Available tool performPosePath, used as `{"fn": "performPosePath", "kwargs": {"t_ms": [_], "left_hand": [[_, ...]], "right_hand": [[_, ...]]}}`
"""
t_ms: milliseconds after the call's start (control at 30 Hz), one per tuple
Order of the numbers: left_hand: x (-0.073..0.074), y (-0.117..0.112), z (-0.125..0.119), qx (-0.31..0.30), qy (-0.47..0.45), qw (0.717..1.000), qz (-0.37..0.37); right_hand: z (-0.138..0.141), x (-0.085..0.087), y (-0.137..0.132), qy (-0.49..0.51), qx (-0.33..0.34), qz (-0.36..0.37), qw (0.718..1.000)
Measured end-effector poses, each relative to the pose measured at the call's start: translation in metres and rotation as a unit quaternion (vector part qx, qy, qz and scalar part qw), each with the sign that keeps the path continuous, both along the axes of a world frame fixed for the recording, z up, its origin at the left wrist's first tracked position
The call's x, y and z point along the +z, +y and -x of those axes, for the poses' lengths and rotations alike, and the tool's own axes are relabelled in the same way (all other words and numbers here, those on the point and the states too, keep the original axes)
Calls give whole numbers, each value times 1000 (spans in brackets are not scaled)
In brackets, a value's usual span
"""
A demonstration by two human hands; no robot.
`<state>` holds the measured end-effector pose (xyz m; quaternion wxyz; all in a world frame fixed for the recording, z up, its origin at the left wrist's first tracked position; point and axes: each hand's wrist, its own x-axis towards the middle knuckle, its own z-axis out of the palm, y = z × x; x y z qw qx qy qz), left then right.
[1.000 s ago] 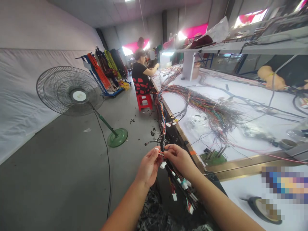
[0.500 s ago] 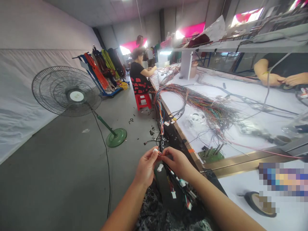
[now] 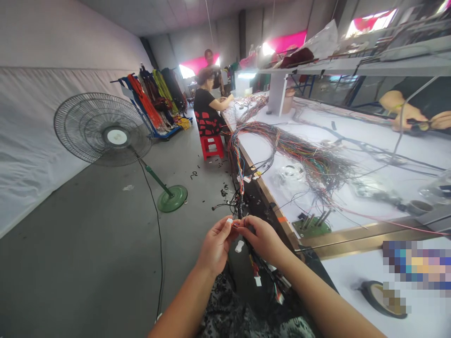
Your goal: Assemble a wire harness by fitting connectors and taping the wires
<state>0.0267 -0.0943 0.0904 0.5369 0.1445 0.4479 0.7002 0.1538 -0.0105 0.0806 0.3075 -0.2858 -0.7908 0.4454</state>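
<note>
Between thumb and fingers, my left hand point(image 3: 215, 246) pinches a small white plug connector point(image 3: 229, 221). Thin wires, one reddish-orange, run from it to my right hand point(image 3: 262, 237), whose fingertips close on them. Both hands are close together over my lap. Just past them the taped wire harness point(image 3: 240, 199) comes down off the table's side. Below my fingers hang a loose white connector point(image 3: 239, 246) and another white connector point(image 3: 258, 280) on red and yellow wires. More wire ends lie under my right forearm, partly hidden.
A large wire bundle point(image 3: 296, 145) spreads over the white table point(image 3: 355, 126). Near its edge stands a green block with metal pins point(image 3: 312, 224); a black tape roll point(image 3: 384, 299) lies at right. A green-based fan point(image 3: 172, 198) stands left. One co-worker point(image 3: 206, 105) sits ahead; another's hands point(image 3: 412, 117) work across the table.
The view has shifted slightly. My hands keep their grip, and the orange wire at the connector shows more. Across the table, the co-worker's hands have changed position around a dark object.
</note>
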Motion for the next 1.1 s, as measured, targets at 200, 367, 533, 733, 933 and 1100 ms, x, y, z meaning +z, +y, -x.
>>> {"fn": "performPosePath", "kwargs": {"t_ms": [200,367,533,733,933,1100], "left_hand": [[-1,-1,-4,-9,-59,998,-1],[-5,1,-6,6,-80,997,3],[-13,3,-4,41,-87,995,23],[-12,1,-5,-1,-123,992,6],[-24,0,2,-24,-169,985,41],[-27,-1,6,-27,-191,980,52]], "right_hand": [[-5,2,1,24,33,30,999],[-8,2,2,13,45,34,998],[-7,-5,1,4,29,49,998],[-3,-6,2,25,-33,88,995],[-3,-15,-6,110,-25,174,978],[-3,-20,-11,121,-14,178,977]]}}
